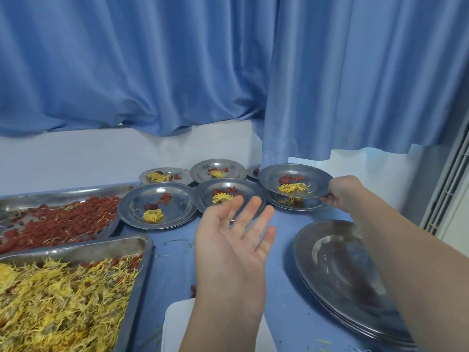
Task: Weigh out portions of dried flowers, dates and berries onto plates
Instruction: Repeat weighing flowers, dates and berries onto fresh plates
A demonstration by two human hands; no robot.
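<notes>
Right hand [342,193] pinches rim of round steel plate [269,174] bearing portion. Left hand [232,240]: fingers spread, empty. Several plates [127,207] portioned; stack of empty steel plates [330,250] left.

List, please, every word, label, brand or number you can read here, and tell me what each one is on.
No text can be read anywhere in this view.
Held plate and stack of empty plates: plain steel, no marks.
Berry tray, flower tray, blue curtain: no print.
White object at the lower edge: largely hidden by the left forearm; its visible part is blank.
</notes>
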